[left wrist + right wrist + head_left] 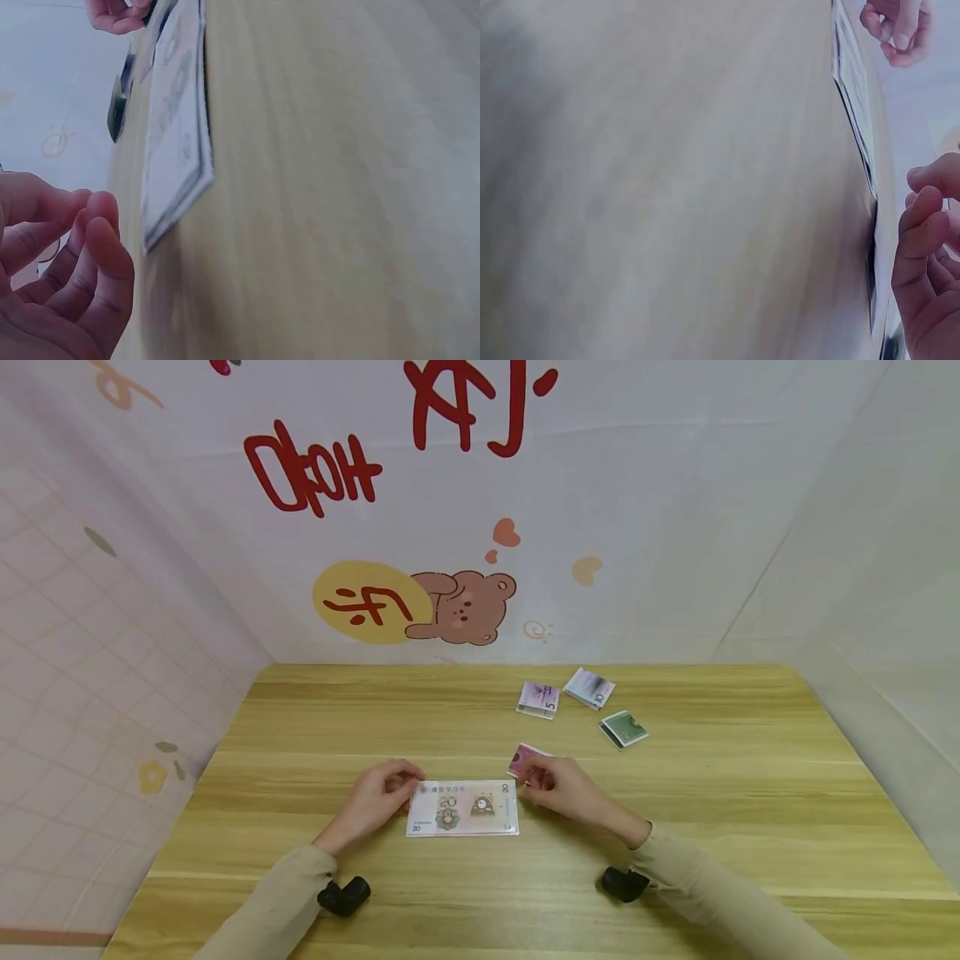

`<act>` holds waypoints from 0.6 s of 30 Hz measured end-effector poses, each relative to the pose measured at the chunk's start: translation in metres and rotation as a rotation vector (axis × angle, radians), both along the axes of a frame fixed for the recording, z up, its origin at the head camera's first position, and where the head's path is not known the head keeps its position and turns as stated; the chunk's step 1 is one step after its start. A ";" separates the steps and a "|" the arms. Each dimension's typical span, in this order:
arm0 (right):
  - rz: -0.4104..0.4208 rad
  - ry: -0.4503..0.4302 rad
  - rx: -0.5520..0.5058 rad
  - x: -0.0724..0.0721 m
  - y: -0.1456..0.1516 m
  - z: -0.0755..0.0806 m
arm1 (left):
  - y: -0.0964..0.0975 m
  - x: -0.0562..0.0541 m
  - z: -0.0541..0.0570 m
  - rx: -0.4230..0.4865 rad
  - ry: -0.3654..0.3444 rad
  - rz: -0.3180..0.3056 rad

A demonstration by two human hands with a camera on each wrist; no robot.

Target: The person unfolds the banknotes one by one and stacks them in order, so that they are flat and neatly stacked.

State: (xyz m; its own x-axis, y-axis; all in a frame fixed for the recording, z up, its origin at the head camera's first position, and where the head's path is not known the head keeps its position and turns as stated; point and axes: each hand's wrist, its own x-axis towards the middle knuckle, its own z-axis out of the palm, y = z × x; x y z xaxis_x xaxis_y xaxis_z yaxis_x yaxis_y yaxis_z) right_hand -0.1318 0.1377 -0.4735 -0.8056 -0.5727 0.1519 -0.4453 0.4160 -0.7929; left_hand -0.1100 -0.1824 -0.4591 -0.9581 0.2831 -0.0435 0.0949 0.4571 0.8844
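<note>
The left hand (377,795) and right hand (562,787) hold nothing, fingers loosely curled, beside the large banknote (462,810). A careless right-hand brush could nudge the purple note (523,759) askew.

long, plain beige sleeves cover both forearms; the left sleeve (276,900) and the right sleeve (723,885) show soft creases, the cloth bunched near the cuffs. the left grip (381,792) and the right grip (561,783) are bare. by the left cuff sits a small black device (345,896), rounded and bent in outline; a second black device (625,884), also rounded, sits by the right cuff.
</note>
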 end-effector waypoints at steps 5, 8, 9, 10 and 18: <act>-0.051 -0.027 0.011 -0.005 0.016 0.001 | 0.010 -0.006 0.006 0.015 0.011 -0.017; -0.076 -0.034 0.015 -0.008 0.027 0.000 | 0.015 -0.011 0.010 0.035 0.016 -0.034; -0.084 -0.033 0.016 -0.009 0.031 0.000 | 0.017 -0.012 0.010 0.041 0.015 -0.037; -0.093 -0.033 0.019 -0.009 0.034 0.000 | 0.019 -0.013 0.011 0.050 0.016 -0.039; -0.201 -0.013 -0.003 -0.015 0.057 0.006 | 0.031 -0.027 0.016 0.078 0.005 -0.035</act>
